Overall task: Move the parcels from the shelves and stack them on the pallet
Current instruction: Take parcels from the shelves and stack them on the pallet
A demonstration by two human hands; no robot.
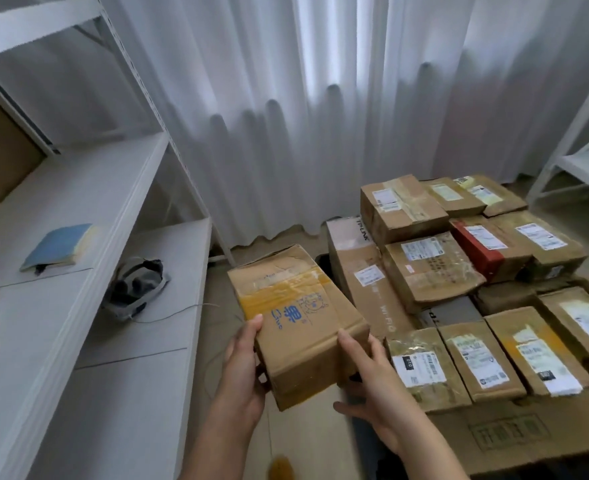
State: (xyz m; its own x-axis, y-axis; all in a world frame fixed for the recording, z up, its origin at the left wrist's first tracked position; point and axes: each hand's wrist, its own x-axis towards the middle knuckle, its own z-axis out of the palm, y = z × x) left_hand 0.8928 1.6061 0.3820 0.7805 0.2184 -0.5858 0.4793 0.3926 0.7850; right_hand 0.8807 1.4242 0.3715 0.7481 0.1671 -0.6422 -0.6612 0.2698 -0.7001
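I hold a brown cardboard parcel [296, 317] with yellow tape and blue print in mid-air, between the shelves and the stack. My left hand [242, 372] grips its near left corner, thumb on top. My right hand [372, 382] grips its near right corner, thumb on the top edge. To the right, several taped and labelled parcels [431, 271] lie stacked in layers; the pallet beneath them is hidden. A large flat carton [514, 431] forms the stack's near base. The white shelf unit [78, 209] stands on my left.
On the middle shelf lies a blue padded envelope [59, 247]. A dark grey bag-like item [137, 287] with a thin cord sits on the lower shelf. White curtains [286, 116] hang behind. Another white shelf frame [584, 161] stands at far right.
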